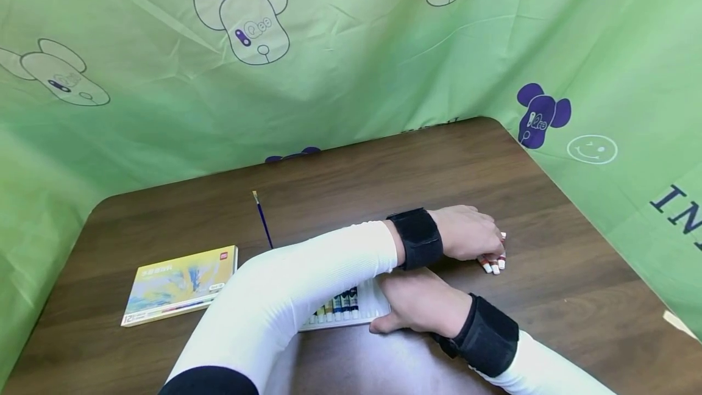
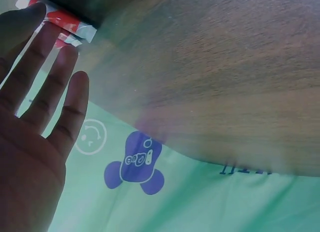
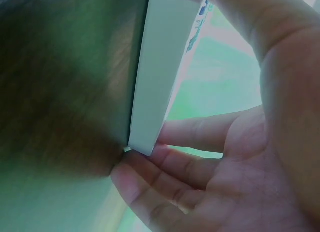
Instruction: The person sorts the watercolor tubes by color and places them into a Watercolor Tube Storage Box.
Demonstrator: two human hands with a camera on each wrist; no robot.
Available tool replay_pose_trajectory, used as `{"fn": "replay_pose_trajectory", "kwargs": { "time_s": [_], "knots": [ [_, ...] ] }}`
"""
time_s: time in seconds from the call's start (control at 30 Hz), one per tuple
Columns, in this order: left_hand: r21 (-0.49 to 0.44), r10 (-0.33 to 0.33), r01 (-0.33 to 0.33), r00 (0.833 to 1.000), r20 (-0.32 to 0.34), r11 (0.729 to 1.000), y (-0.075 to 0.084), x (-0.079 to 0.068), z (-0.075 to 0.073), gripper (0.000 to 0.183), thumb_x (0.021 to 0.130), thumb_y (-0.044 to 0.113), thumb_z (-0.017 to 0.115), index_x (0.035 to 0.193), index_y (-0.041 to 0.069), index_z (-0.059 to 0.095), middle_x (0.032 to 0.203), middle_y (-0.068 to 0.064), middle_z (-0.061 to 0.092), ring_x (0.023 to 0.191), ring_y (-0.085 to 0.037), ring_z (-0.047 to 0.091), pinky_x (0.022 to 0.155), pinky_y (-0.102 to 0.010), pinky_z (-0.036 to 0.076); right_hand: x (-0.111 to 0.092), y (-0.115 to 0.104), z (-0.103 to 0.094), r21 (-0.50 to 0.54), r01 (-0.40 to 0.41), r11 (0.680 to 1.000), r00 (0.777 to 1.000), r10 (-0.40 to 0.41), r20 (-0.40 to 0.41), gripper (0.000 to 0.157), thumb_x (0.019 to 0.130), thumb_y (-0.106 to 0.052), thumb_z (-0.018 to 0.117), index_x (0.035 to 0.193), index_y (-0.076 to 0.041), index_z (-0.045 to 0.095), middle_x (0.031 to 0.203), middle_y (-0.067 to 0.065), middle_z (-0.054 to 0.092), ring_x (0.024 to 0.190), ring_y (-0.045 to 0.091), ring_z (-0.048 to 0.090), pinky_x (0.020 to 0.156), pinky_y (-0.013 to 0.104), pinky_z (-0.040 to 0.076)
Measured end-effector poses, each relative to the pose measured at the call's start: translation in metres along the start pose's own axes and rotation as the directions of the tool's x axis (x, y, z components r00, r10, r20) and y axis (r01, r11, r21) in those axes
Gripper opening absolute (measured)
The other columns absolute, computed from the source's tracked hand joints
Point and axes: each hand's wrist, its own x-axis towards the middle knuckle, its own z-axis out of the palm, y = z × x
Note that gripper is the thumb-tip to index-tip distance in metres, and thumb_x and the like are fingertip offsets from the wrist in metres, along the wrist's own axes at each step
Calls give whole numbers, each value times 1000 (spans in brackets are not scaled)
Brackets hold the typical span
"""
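My left hand point(image 1: 467, 233) pinches a tube point(image 2: 66, 21) — my right hand point(image 1: 419, 302) grips the tray point(image 3: 161, 66), likely to steady it.

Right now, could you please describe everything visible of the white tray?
The white tray is shallow, plastic-looking, with a low side wall. Paint tubes, some dark blue, lie side by side inside, white caps toward its near edge; its right part looks bare. It appears flat on the table, partly hidden by the left sleeve, its right end gripped by the right hand.
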Motion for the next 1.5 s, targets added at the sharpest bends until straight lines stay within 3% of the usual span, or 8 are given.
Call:
{"fn": "replay_pose_trajectory", "kwargs": {
  "time_s": [0.2,0.47,0.77,1.03,1.17,1.5],
  "knots": [
    [3,-6,6,1000,-13,1000,-3,-5,4,18,97,19,55,83,30,57,97,16,59,89,-4,49,78,-25,39,0,-2,-1,-43,54,998,998,-56,-39,67,64,-50,84,108,-5,58,93,2,64,78,11,58,71,29,51],
    [1,-9,9,1000,-22,1000,-5,-9,6,20,96,20,57,78,27,55,89,15,56,78,-6,45,70,-24,39,1,-3,-1,-21,47,999,998,-48,-30,71,64,-49,85,113,-5,57,97,4,64,82,12,58,76,30,52],
    [-10,-2,2,1000,7,1000,-3,-11,6,5,94,25,64,89,27,63,105,14,61,89,-6,54,74,-23,43,1,-2,-3,-4,46,999,999,-46,-27,63,63,-48,85,105,-7,59,89,-1,61,77,10,56,71,28,49],
    [-47,54,-53,998,14,997,0,-7,6,9,97,22,59,89,24,59,99,12,56,87,-4,48,74,-20,38,-1,-2,-2,-16,46,999,999,-47,-28,66,64,-48,85,108,-7,58,95,2,64,82,12,59,76,29,51],
    [-52,46,-45,999,15,998,1,-7,6,10,96,16,59,89,24,59,100,12,56,88,-4,48,74,-20,39,-1,-2,-3,-12,47,999,998,-48,-31,68,64,-48,85,111,-6,57,97,3,63,84,13,59,77,30,51],
    [-119,33,-34,999,-14,992,-11,-22,0,10,93,11,58,91,20,60,96,12,55,88,-4,47,73,-20,38,-1,-2,-4,-38,52,998,998,-53,-14,72,66,-54,83,111,-3,58,95,4,63,83,13,57,78,32,51]
  ]
}}
